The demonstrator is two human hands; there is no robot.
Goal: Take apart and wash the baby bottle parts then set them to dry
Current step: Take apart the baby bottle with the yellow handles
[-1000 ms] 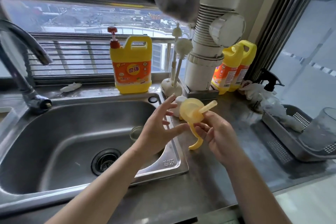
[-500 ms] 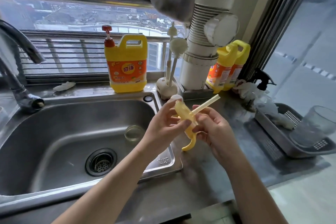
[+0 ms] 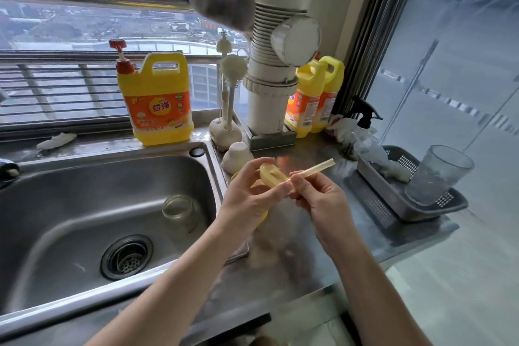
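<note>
At centre frame, beside the sink (image 3: 84, 205), the left hand (image 3: 247, 202) grips a yellow bottle lid (image 3: 271, 175) while the right hand (image 3: 323, 205) pinches its straw (image 3: 314, 169); a sharp tug could fling either part away

Brightness: bright, even daylight.
Source: the wide glass window (image 3: 84, 87) behind the stainless steel sink (image 3: 70, 205).
Glare: pale sheen on the sink basin and the grey steel desk (image 3: 314, 154).
Shadows: faint, soft-edged.
Blur: left hand (image 3: 244, 199) and right hand (image 3: 323, 202) slightly soft; smeared patch on the desk beneath them.
Distortion: wide-angle bowing of straight lines toward the edges.
</note>
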